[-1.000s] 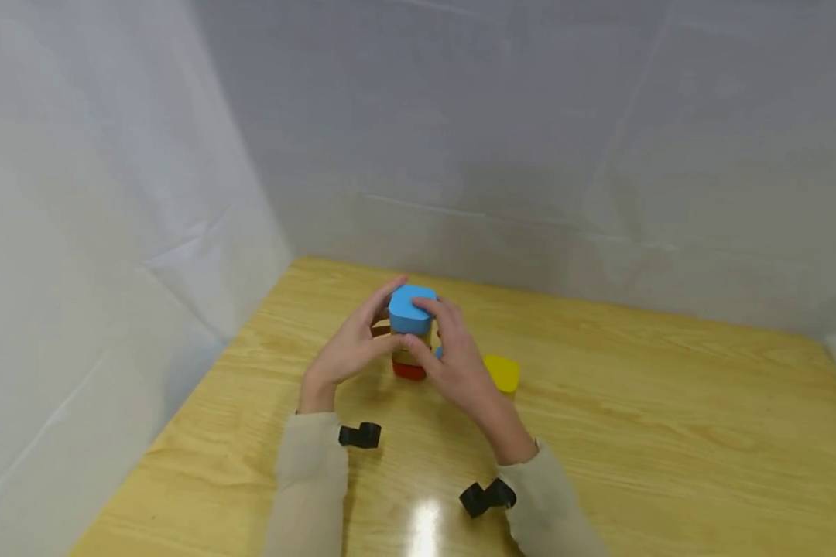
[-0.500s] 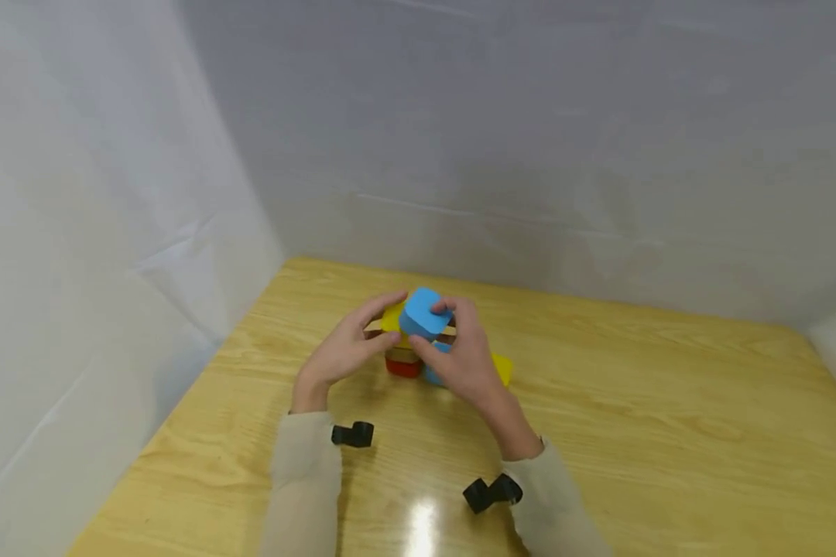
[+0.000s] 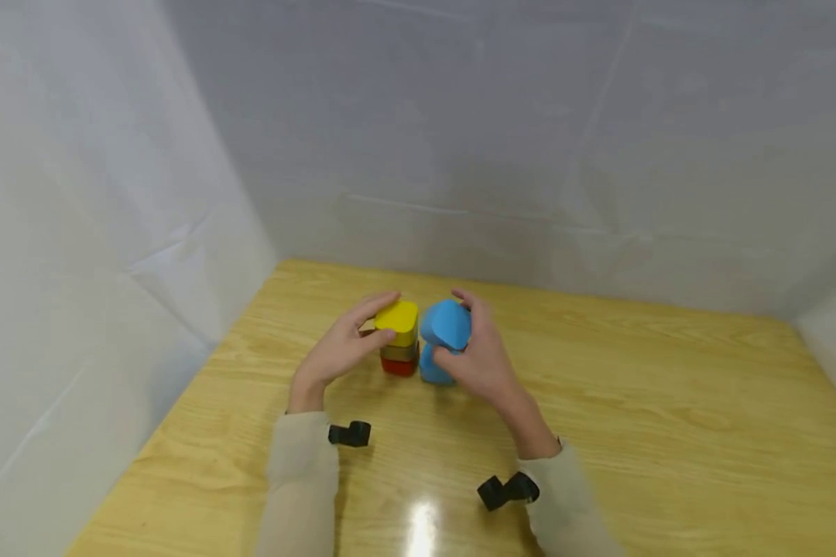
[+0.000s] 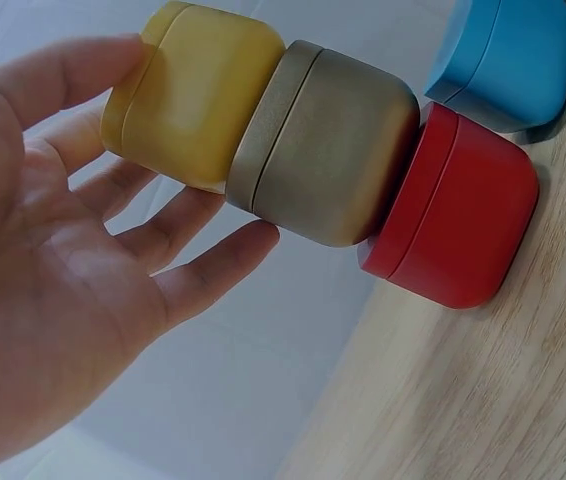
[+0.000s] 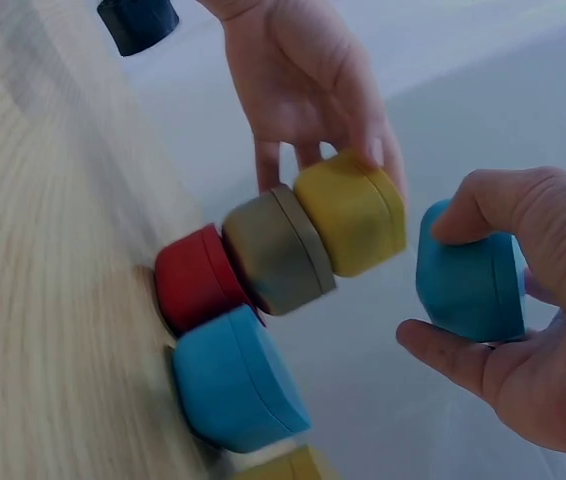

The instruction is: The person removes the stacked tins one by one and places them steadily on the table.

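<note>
On the wooden table [image 3: 634, 418] stands a small stack: a yellow block [image 3: 397, 317] on a grey-brown block [image 3: 399, 353] on a red block [image 3: 399, 367]. My left hand [image 3: 344, 348] holds the yellow block between thumb and index finger; the left wrist view shows the yellow [image 4: 193, 100], grey-brown [image 4: 328, 160] and red [image 4: 458, 215] blocks against its fingers. My right hand [image 3: 481, 352] grips a blue block [image 3: 447, 323] in the air just right of the stack, also seen as the held blue block [image 5: 468, 285]. A second blue block [image 3: 434, 370] sits on the table beside the red one.
White sheeting walls [image 3: 146, 232] close in the table at the left and back. In the right wrist view another yellow block [image 5: 288, 465] lies just past the second blue block [image 5: 233, 385]. Black wrist mounts [image 3: 351, 434] sit on both sleeves.
My right hand has lifted the blue block off the top of the stack and carried it right and slightly down. The yellow block is now uncovered; my left hand stays on it.
</note>
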